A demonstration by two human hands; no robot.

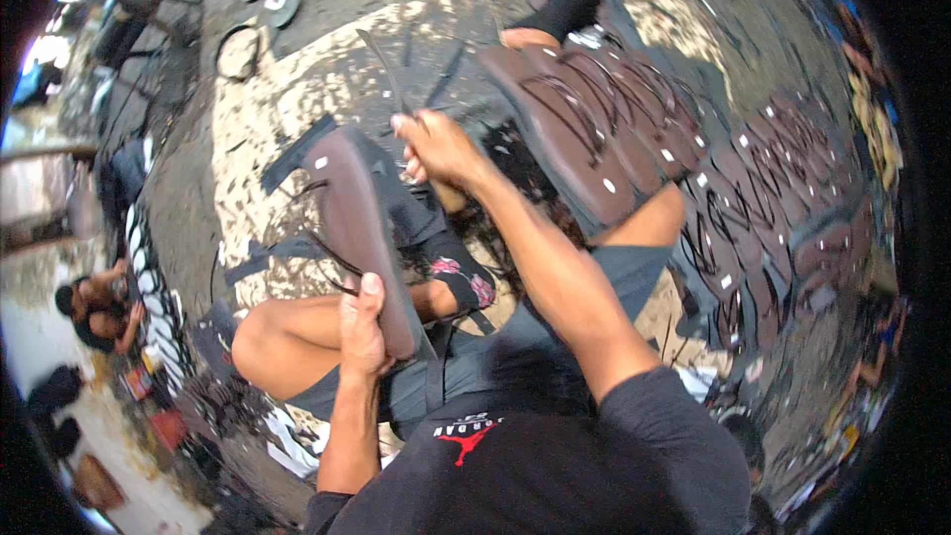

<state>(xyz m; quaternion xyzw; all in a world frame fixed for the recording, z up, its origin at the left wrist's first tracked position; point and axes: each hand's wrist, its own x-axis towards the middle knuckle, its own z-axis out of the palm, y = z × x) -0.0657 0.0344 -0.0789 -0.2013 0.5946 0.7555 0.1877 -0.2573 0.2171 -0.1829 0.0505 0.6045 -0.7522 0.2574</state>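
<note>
My left hand (365, 332) grips the heel end of a brown sandal (347, 188) with thin dark straps, thumb on top. Dark rubber sheeting (396, 203) runs along the sandal's right side and sticks out past its toe. In my right hand (441, 149) is a knife, its long thin blade (381, 59) pointing up and away. The fist covers most of the handle. The knife is beyond and to the right of the sandal, apart from it. More brown strapped sandals (594, 119) lie side by side against my right leg.
Further right, many similar sandals (783, 178) cover the ground in rows. My folded legs (287, 337) surround the work space, over a pale stained sheet (267, 129). Loose slippers (282, 0) and a round object (238, 52) lie far left. Another person (99, 307) sits at the left.
</note>
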